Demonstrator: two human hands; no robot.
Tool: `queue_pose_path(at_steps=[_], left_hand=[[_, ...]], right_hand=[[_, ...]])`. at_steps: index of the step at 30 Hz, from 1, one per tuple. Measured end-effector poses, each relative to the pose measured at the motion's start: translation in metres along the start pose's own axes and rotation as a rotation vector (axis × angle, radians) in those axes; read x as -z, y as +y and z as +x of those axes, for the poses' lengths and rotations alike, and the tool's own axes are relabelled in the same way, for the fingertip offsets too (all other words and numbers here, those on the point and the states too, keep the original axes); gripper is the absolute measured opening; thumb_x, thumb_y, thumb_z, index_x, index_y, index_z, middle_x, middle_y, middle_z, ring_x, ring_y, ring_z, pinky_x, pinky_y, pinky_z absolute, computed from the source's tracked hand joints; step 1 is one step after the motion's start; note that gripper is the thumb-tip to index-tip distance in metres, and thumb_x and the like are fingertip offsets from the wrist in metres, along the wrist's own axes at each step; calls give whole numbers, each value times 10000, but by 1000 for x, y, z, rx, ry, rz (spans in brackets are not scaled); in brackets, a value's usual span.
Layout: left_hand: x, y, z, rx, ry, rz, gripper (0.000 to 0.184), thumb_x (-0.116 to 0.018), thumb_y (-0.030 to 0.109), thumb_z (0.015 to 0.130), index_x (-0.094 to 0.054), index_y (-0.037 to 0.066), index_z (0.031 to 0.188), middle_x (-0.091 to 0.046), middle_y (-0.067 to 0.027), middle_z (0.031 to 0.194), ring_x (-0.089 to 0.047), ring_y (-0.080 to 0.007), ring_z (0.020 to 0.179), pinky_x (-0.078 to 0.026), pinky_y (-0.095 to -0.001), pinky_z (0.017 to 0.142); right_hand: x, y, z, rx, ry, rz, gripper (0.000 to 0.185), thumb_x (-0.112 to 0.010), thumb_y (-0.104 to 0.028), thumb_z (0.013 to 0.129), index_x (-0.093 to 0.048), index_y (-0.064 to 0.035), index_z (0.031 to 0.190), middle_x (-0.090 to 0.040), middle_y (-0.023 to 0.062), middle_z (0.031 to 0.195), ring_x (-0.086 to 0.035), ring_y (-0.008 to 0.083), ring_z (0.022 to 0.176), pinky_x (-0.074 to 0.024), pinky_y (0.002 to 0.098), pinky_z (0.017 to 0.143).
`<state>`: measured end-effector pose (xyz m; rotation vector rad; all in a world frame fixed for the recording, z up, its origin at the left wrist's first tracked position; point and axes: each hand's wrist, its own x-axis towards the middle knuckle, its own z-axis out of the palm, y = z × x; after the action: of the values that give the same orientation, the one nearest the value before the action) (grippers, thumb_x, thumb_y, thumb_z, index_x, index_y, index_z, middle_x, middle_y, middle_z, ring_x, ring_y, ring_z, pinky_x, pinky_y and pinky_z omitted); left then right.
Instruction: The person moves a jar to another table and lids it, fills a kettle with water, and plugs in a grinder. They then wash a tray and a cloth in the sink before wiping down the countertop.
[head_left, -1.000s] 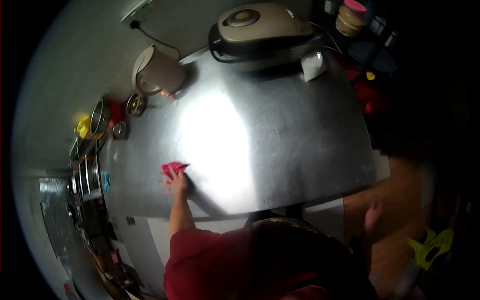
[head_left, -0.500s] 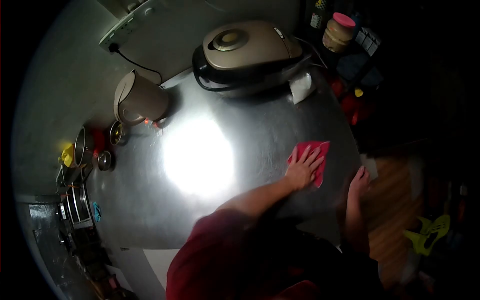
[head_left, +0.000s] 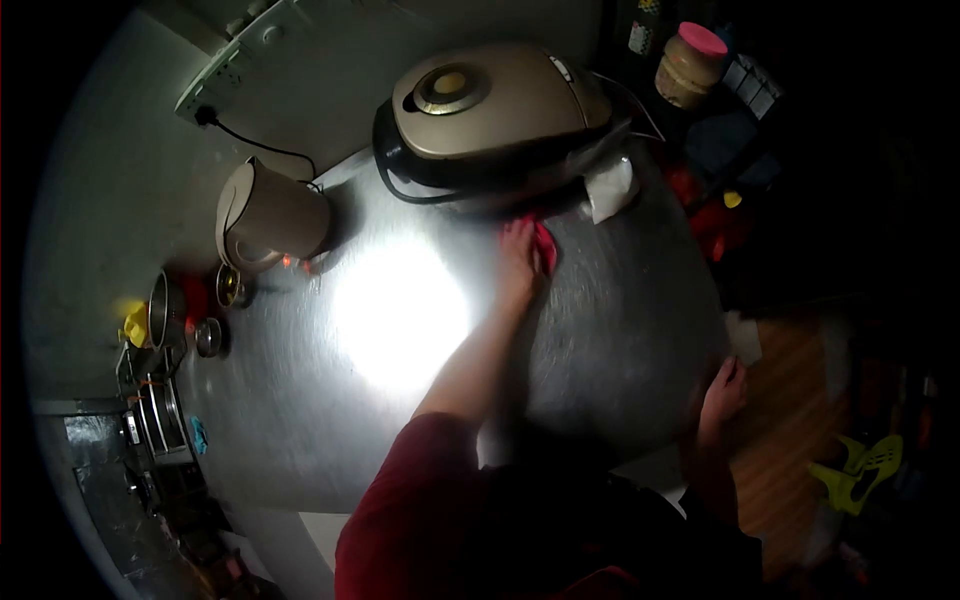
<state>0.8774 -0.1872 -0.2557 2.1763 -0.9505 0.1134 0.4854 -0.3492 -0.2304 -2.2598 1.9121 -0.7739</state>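
My left hand presses a red cloth against the metal tabletop, just in front of a rice cooker. The cloth is bunched under and beside the fingers, which are slightly blurred. At the table's right edge is my right hand, its fingers curled in loosely with nothing visible in them. A white plastic bag lies beside the cooker, to the right of the cloth.
A beige electric kettle stands at the back left, under a power strip. Metal bowls sit by the left edge. A pink-lidded jar is at the back right. A yellow-green plastic stool is on the floor.
My left hand has slid the red cloth away from me and to the left, up to the rice cooker. My right hand stays by the table edge.
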Motion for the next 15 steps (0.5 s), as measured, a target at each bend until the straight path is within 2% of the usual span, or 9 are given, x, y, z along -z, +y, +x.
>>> queue_pose_path(at_steps=[3,4,5,8,11,13,15], left_hand=[[-10,20,11,-117,11,-210,605,-589,75,783,-402,65,1359,-374,-186,1410,-314,-373,1324,-220,-471,1113],[-21,33,13,-198,-2,-127,598,-602,118,801,-397,63,1360,-368,-185,1414,-337,-365,1310,-218,-485,1109],[-34,46,16,-201,-50,42,587,-572,232,845,-376,103,1384,-349,-148,1437,-307,-330,1336,-196,-490,1116],[-20,67,29,-69,-274,209,581,-506,341,879,-350,158,1409,-318,-104,1464,-238,-287,1378,-160,-494,1124],[10,27,24,-100,-374,273,552,-463,364,897,-345,212,1415,-318,-99,1471,-229,-278,1388,-143,-510,1119],[40,-11,13,-25,-302,360,552,-472,347,892,-354,200,1411,-313,-100,1474,-229,-276,1389,-130,-536,1113],[76,-53,-1,31,-215,416,555,-481,330,884,-367,172,1404,-301,-97,1483,-219,-255,1396,-98,-569,1108]], right_hand=[[-4,1,1,29,14,67,339,-539,-337,924,-645,-31,1026,-657,164,979,-617,344,899,-492,383,782],[-6,5,2,46,24,110,327,-544,-327,923,-646,-32,1023,-657,163,975,-615,345,902,-492,377,785],[-7,8,3,43,18,96,325,-541,-320,926,-644,-28,1022,-655,165,978,-614,339,906,-489,373,794],[-13,16,3,20,-17,139,328,-527,-302,936,-626,-6,1038,-646,170,1005,-608,320,931,-476,362,829],[-25,29,5,4,-47,285,346,-509,-286,947,-605,28,1057,-637,181,1026,-605,299,946,-467,352,847],[-36,35,6,38,16,323,344,-505,-276,953,-618,42,1021,-643,198,986,-613,291,902,-481,347,816],[-29,27,6,6,-30,277,351,-506,-280,953,-614,48,1021,-644,193,983,-613,291,906,-479,343,818]])
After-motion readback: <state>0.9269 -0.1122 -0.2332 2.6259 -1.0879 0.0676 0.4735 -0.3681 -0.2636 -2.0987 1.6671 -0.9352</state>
